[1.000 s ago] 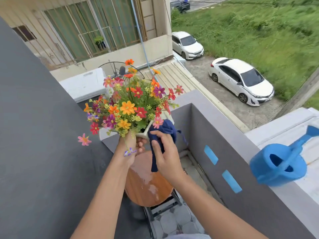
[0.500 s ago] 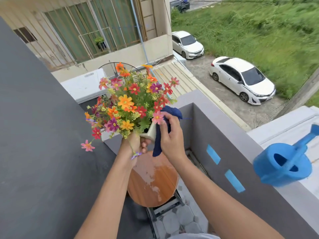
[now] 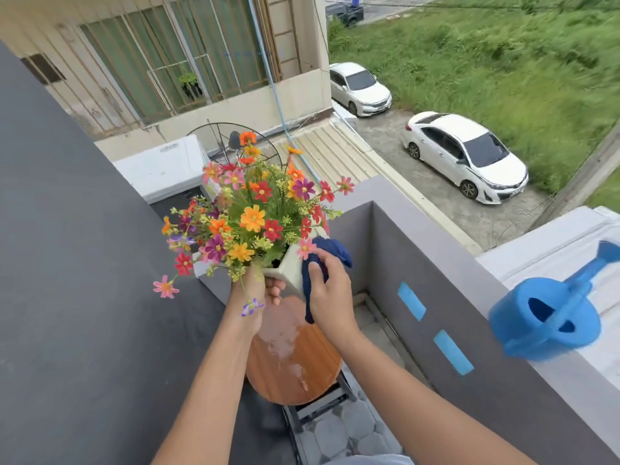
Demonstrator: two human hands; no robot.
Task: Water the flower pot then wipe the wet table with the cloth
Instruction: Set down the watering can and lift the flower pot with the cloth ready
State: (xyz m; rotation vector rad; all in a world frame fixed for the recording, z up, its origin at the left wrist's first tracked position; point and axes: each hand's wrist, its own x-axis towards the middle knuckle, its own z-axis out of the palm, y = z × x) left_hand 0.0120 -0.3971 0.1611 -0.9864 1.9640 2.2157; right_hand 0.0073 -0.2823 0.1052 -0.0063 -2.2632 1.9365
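Observation:
A white square flower pot [image 3: 291,270] full of orange, red and pink flowers is lifted above the small round wooden table [image 3: 295,370]. My left hand [image 3: 255,297] grips the pot from underneath. My right hand [image 3: 330,293] presses a dark blue cloth [image 3: 330,255] against the pot's right side. Pale wet patches [image 3: 285,344] spread over the table top. A blue watering can [image 3: 550,317] stands on the balcony ledge to the right.
A dark grey wall [image 3: 84,297] runs along the left. The grey balcony parapet [image 3: 436,297] with two blue tape strips closes the right side. The tiled floor [image 3: 345,434] and table legs show below. Cars and grass lie far below beyond the parapet.
My right hand with the cloth slid up and down the pot's right side. The pot with its flowers stayed lifted and shifted slightly in my left hand.

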